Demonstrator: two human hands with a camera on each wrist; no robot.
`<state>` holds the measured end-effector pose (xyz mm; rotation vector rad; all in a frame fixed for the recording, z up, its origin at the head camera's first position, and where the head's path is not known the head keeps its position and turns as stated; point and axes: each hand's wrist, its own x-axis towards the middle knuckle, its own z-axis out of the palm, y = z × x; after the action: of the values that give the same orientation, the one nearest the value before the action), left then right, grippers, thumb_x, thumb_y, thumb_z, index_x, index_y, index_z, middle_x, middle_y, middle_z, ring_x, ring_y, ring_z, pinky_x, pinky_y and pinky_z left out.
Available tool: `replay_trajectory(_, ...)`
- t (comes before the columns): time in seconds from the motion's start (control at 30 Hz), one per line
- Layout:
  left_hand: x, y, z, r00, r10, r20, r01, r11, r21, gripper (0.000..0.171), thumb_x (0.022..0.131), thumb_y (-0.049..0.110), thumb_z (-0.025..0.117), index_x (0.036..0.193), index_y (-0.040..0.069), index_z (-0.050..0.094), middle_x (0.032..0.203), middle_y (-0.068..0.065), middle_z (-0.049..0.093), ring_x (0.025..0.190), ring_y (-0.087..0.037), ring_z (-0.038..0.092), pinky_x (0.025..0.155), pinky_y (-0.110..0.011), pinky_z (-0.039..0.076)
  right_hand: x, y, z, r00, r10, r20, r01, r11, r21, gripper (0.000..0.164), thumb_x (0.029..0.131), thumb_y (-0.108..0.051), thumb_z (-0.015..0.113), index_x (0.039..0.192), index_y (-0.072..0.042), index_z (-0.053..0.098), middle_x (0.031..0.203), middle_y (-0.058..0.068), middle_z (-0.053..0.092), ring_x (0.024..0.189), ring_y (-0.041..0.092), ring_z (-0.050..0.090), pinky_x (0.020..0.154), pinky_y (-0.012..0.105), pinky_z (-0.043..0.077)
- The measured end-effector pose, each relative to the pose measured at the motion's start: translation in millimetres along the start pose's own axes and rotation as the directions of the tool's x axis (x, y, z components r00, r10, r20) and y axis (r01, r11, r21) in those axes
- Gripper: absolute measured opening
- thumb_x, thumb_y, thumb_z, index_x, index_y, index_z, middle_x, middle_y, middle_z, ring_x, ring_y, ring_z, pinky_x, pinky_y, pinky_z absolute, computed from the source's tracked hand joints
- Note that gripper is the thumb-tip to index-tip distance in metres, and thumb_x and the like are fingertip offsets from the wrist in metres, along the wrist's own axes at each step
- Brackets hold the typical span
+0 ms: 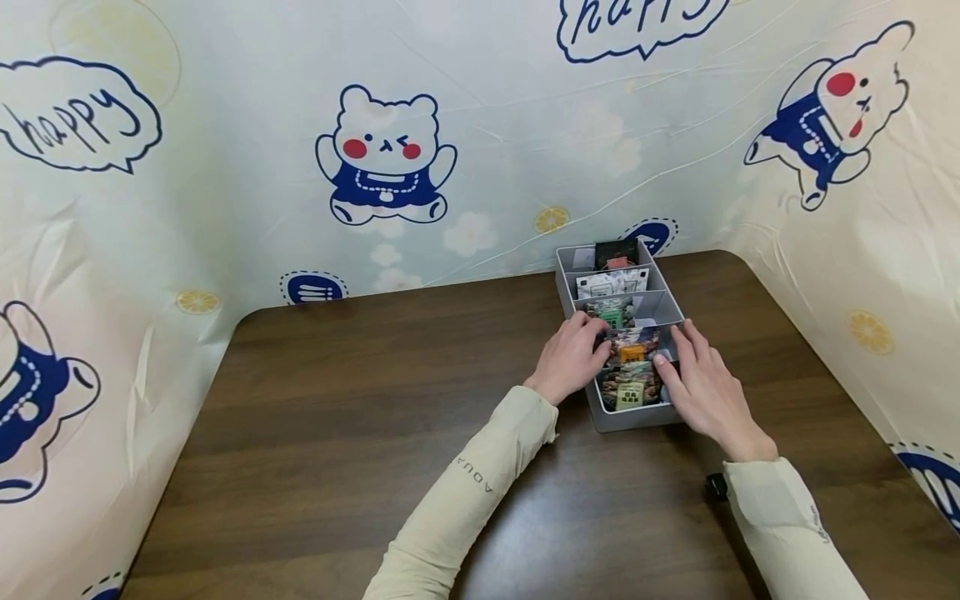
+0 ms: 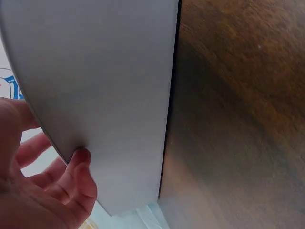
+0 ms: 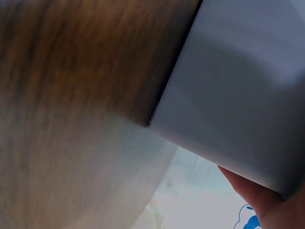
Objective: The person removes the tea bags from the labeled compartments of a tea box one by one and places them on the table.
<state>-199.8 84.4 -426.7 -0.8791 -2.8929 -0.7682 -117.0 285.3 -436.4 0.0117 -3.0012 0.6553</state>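
A grey divided storage box [image 1: 635,422] stands on the brown table, with small printed packets in its compartments. My left hand [image 1: 573,354] grips its left rim, thumb and forefinger over the inside near a packet with an orange label [image 1: 632,354]. In the left wrist view, bent fingertips [image 2: 82,157] touch the outer wall. My right hand [image 1: 708,387] holds the right rim, its thumb inside beside a packet with a yellow-green label [image 1: 628,395]. The right wrist view shows mostly the box's outer wall [image 3: 233,100], with part of the hand below it.
Farther compartments hold a green-labelled packet [image 1: 611,315], white packets [image 1: 611,284] and a black packet with a pink label [image 1: 617,257]. The box's far end is near the table's back edge. A patterned cloth [image 1: 495,150] hangs behind the wooden table [image 1: 360,417] and along both sides.
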Motion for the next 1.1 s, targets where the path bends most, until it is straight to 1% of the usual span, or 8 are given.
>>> replay_trajectory(0.13, -0.2, 1.4, 1.3, 1.0, -0.003, -0.025, 0.003, 1.0, -0.002, 0.025, 0.099, 0.03, 0.053, 0.118, 0.021, 0.066, 0.109, 0.0, 0.057, 0.087, -0.011, 0.055, 0.07, -0.025, 0.05, 0.1, -0.1, 0.4, 1.0, 0.005, -0.001, -0.005, 1.0, -0.003, 0.071, 0.102, -0.051, 0.027, 0.152, -0.001, 0.019, 0.16, 0.024, 0.008, 0.134, 0.053, 0.028, 0.09, 0.074, 0.034)
replay_trajectory(0.27, 0.1, 2.7, 1.9, 0.999, -0.01, -0.037, 0.01, 1.0, -0.001, 0.022, 0.099, 0.032, 0.052, 0.112, 0.022, 0.068, 0.107, 0.001, 0.057, 0.085, -0.01, 0.055, 0.071, -0.025, 0.05, 0.1, -0.5, 0.5, 1.0, 0.008, -0.001, -0.008, 1.0, -0.003, 0.071, 0.102, -0.051, 0.027, 0.152, -0.001, 0.019, 0.16, 0.023, 0.008, 0.134, 0.053, 0.028, 0.091, 0.074, 0.034)
replay_trajectory(0.53, 0.8, 3.9, 1.8, 0.999, -0.014, -0.042, 0.013, 1.0, -0.016, 0.02, 0.101, 0.029, 0.05, 0.1, 0.022, 0.068, 0.104, 0.002, 0.056, 0.079, -0.008, 0.052, 0.066, -0.022, 0.046, 0.0, -0.7, 0.0, 1.0, 0.01, -0.003, -0.01, 1.0, -0.002, 0.071, 0.102, -0.051, 0.027, 0.152, -0.001, 0.019, 0.16, 0.023, 0.008, 0.134, 0.053, 0.028, 0.091, 0.074, 0.034)
replay_trajectory(0.8, 0.1, 4.0, 0.2, 0.999, -0.014, -0.04, 0.012, 0.999, -0.03, 0.019, 0.101, 0.028, 0.05, 0.097, 0.021, 0.067, 0.102, 0.003, 0.056, 0.078, -0.007, 0.051, 0.064, -0.021, 0.045, 0.3, -1.6, -0.7, 1.0, 0.013, -0.002, -0.013, 1.0, -0.001, 0.072, 0.102, -0.052, 0.027, 0.152, -0.001, 0.019, 0.16, 0.023, 0.008, 0.134, 0.053, 0.028, 0.09, 0.074, 0.034)
replay_trajectory(0.97, 0.1, 3.6, -0.4, 0.999, -0.011, -0.045, 0.01, 1.0, -0.016, 0.019, 0.101, 0.028, 0.05, 0.097, 0.021, 0.067, 0.101, 0.004, 0.056, 0.079, -0.007, 0.051, 0.064, -0.021, 0.044, 0.6, -1.2, -0.4, 1.0, 0.019, -0.001, -0.019, 1.0, -0.001, 0.072, 0.102, -0.052, 0.026, 0.152, -0.001, 0.019, 0.16, 0.023, 0.008, 0.134, 0.053, 0.028, 0.09, 0.074, 0.034)
replay_trajectory(1.1, 0.4, 2.8, -0.3, 0.998, -0.007, -0.058, 0.007, 1.0, -0.005, 0.019, 0.101, 0.027, 0.05, 0.098, 0.02, 0.068, 0.101, 0.004, 0.056, 0.08, -0.007, 0.052, 0.066, -0.021, 0.046, 0.2, -1.2, -0.3, 1.0, 0.019, -0.002, -0.019, 1.0, 0.004, 0.073, 0.102, -0.053, 0.026, 0.152, -0.001, 0.019, 0.16, 0.023, 0.008, 0.134, 0.053, 0.028, 0.091, 0.074, 0.033)
